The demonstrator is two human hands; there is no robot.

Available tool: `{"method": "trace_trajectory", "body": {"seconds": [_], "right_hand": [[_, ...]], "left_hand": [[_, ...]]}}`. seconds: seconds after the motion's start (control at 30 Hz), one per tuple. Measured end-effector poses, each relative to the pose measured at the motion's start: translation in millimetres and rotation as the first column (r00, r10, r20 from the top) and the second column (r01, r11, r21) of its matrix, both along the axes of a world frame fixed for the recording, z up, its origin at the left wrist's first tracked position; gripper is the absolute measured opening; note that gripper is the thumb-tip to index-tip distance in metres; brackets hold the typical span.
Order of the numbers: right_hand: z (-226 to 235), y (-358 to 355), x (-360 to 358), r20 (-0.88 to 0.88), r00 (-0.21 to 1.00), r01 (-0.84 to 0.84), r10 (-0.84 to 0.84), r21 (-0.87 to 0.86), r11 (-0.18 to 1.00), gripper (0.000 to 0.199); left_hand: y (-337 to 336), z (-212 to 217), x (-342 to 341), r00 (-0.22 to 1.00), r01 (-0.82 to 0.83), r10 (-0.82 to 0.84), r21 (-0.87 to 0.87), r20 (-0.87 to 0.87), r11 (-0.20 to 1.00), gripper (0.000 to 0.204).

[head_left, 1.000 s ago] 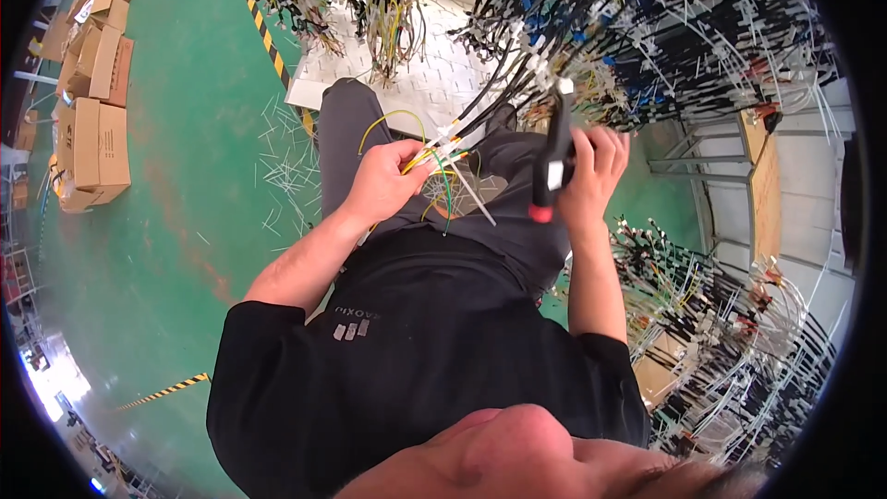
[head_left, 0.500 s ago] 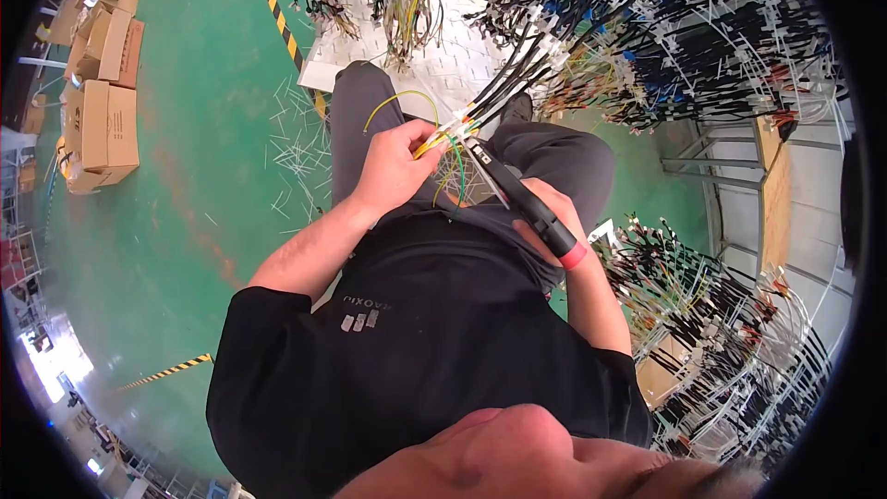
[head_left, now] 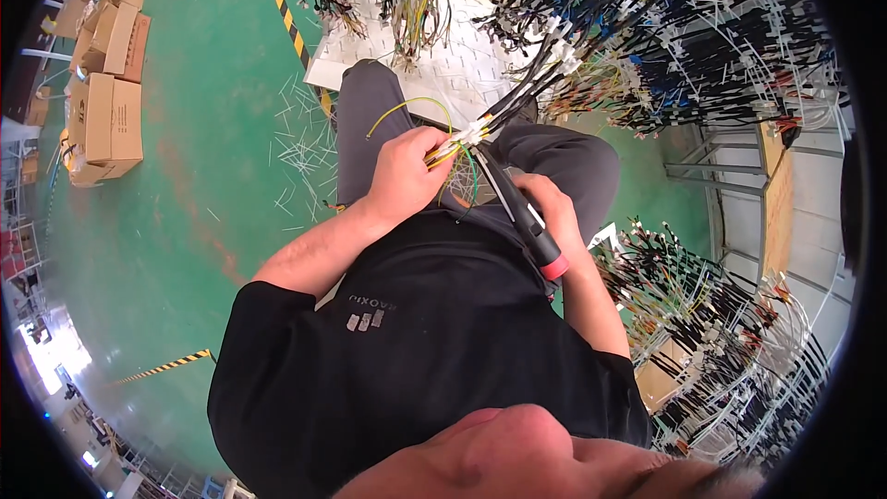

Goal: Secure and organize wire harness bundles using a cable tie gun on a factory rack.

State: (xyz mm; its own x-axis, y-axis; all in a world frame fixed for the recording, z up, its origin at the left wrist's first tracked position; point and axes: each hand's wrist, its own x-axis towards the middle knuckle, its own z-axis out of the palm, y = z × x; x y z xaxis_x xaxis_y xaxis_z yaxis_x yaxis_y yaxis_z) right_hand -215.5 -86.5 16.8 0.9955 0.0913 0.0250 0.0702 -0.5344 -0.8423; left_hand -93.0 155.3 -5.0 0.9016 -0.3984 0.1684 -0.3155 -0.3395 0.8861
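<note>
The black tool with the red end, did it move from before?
Yes. The right hand brought the black tool down from beside the hanging wires to the lap, its tip toward the wire bundle. The left hand still grips that bundle.

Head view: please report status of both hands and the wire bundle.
Left hand gripping bundle of yellow and green wires. Right hand holding black tool with red end, tip at the bundle. Hanging black cable harnesses crowd close above.
</note>
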Motion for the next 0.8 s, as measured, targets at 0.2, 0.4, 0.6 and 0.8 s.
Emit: {"method": "trace_trajectory", "body": {"seconds": [0.2, 0.4, 0.6, 0.8], "right_hand": [[-23.1, -1.4, -8.1, -0.030, 0.998, 0.050, -0.051, -0.029, 0.998, 0.023], [-14.4, -4.1, -1.5, 0.006, 1.000, -0.002, 0.003, -0.090, 0.996, 0.030], [-15.7, -7.1, -2.3, 0.065, 0.997, 0.039, -0.035, -0.068, 0.997, 0.050], [-15.5, -4.1, -1.6, 0.273, 0.957, 0.191, -0.094, -0.356, 0.915, 0.050]], "left_hand": [[0.9, -0.8, 0.6, 0.998, 0.034, -0.033, -0.026, 0.051, 0.999, 0.013], [6.9, -11.0, 10.6, 0.961, 0.089, -0.089, -0.012, -0.263, 0.996, 0.019], [13.0, -7.4, 17.2, 0.950, 0.224, -0.194, 0.098, -0.246, 0.970, 0.039], [17.2, -30.8, 0.4, 0.998, 0.043, -0.030, 0.248, -0.056, 0.968, 0.038]]}}
